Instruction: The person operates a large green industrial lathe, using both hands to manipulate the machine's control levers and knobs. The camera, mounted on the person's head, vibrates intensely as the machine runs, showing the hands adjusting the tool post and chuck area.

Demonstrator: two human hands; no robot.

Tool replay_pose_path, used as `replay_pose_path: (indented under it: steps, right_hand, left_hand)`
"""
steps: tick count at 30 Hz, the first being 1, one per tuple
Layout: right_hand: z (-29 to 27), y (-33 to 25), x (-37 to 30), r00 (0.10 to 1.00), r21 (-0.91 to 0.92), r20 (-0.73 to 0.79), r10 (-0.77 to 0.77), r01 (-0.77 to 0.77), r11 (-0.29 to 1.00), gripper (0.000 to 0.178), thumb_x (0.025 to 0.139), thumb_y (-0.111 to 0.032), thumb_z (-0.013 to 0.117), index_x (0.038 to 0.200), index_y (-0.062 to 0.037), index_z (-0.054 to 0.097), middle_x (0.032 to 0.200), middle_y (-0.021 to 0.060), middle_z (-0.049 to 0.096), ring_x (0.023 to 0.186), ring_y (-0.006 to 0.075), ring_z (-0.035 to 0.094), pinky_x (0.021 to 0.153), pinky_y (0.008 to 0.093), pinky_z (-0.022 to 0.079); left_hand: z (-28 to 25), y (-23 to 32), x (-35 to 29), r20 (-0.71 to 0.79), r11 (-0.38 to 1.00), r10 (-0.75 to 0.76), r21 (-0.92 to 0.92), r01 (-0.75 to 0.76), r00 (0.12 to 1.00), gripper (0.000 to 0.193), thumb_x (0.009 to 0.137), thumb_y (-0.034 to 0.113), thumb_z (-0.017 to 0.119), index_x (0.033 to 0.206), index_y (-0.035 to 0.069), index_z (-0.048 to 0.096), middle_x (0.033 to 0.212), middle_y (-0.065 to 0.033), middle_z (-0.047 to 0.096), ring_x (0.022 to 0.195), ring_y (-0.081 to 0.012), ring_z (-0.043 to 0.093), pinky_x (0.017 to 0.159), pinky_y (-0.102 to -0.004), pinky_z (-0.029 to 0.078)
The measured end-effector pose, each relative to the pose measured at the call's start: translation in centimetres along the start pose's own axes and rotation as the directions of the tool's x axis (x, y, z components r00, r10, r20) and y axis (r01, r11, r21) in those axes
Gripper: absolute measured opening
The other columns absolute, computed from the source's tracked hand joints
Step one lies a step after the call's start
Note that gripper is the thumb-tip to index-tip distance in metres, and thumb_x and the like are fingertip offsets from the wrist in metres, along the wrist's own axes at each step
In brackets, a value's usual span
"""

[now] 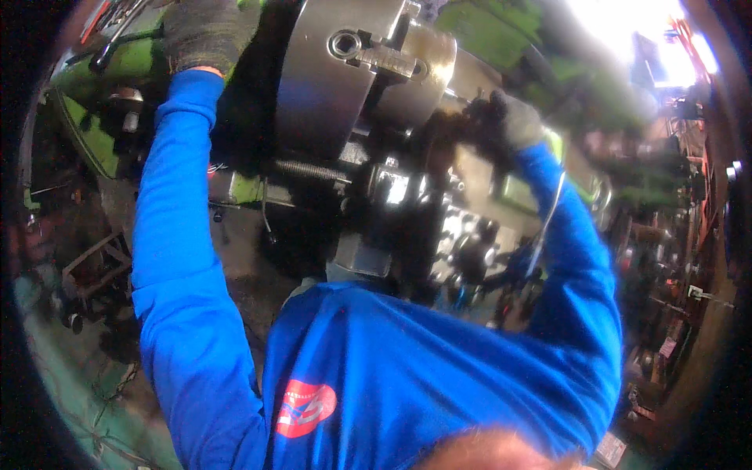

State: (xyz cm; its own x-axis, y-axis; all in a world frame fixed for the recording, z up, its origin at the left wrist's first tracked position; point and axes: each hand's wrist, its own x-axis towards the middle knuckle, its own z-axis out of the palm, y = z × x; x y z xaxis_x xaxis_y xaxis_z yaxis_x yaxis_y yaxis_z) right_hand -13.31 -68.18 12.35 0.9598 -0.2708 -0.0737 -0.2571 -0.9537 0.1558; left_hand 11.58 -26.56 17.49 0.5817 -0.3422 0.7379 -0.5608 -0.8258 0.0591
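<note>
A large steel lathe chuck (321, 94) fills the upper middle, its jaw reaching along a round metal workpiece (419, 74). To the left of the chuck, my left hand (210, 35) in a dark work glove lies over the green machine housing; its fingers run into shadow and the upper edge, so their pose is hidden. My right hand (518, 121), gloved too, is right of the workpiece with its fingers curled in among dark parts. What they grip is blurred and dark. A short bright metal tip (453, 95) shows between that hand and the workpiece.
Below the chuck are a threaded lead screw (309, 171) and a blocky metal carriage part (389, 186). A lever (268, 215) hangs down from the machine's front. A metal block with round fittings (462, 239) stands near my right forearm. Cluttered shelving (666, 274) lines the right side.
</note>
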Motion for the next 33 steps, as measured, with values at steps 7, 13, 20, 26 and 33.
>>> replay_pose_path:
  steps: [7,13,20,26,33]
  right_hand:
    - [-0.7,0.7,2.2,0.939,-0.04,-0.253,-0.234,0.232,0.972,0.035,0.091,-0.046,0.064,0.082,-0.0125,0.064,0.075,0.0181,0.064,0.074,0.042,0.064,0.066,0.0517,0.049]
    - [-2.2,1.6,3.2,0.895,0.057,-0.231,-0.382,0.404,0.913,0.035,0.087,-0.043,0.07,0.081,-0.0084,0.069,0.077,0.0158,0.068,0.073,0.0382,0.067,0.067,0.0473,0.054]
    - [-4.1,4.0,4.7,0.934,0.334,-0.34,-0.108,0.228,0.915,0.042,0.086,-0.049,0.074,0.091,-0.0069,0.072,0.103,0.0179,0.072,0.077,0.0369,0.069,0.07,0.0445,0.056]
    - [-1.9,2.1,3.6,0.998,0.263,-0.027,-0.063,0.068,0.963,0.039,0.09,-0.029,0.072,0.122,-0.0093,0.063,0.109,0.0209,0.071,0.102,0.0409,0.068,0.086,0.0465,0.056]
    - [-0.5,0.9,1.0,0.976,0.315,-0.144,-0.162,0.201,0.928,0.035,0.085,-0.017,0.072,0.118,-0.0081,0.063,0.099,0.0209,0.069,0.096,0.0425,0.067,0.081,0.0483,0.054]
  left_hand:
    - [0.7,-0.9,-0.4,-0.096,0.998,0.061,0.038,-0.058,0.993,0.033,0.075,0.02,0.075,0.104,0.005,0.068,0.109,-0.0208,0.066,0.107,-0.0406,0.061,0.094,-0.0504,0.048]
    - [3.0,-2.6,-0.5,-0.011,0.99,0.132,0.052,-0.131,0.991,0.033,0.083,0.029,0.07,0.108,0.009,0.07,0.114,-0.016,0.068,0.109,-0.0363,0.063,0.096,-0.0482,0.049]
    - [4.9,-4.3,-0.4,0.081,0.975,0.195,0.093,-0.202,0.977,0.034,0.089,0.037,0.068,0.111,0.011,0.071,0.118,-0.0122,0.069,0.112,-0.0326,0.064,0.097,-0.0462,0.05]
    - [3.0,-2.6,-0.1,0.159,0.977,0.097,0.171,-0.124,0.982,0.033,0.089,0.034,0.07,0.113,0.012,0.07,0.117,-0.0126,0.07,0.113,-0.0326,0.064,0.098,-0.0448,0.05]
    - [4.0,-3.1,0.1,0.141,0.979,0.126,0.141,-0.146,0.982,0.033,0.089,0.035,0.07,0.113,0.012,0.07,0.118,-0.0127,0.069,0.113,-0.0322,0.064,0.098,-0.0454,0.05]
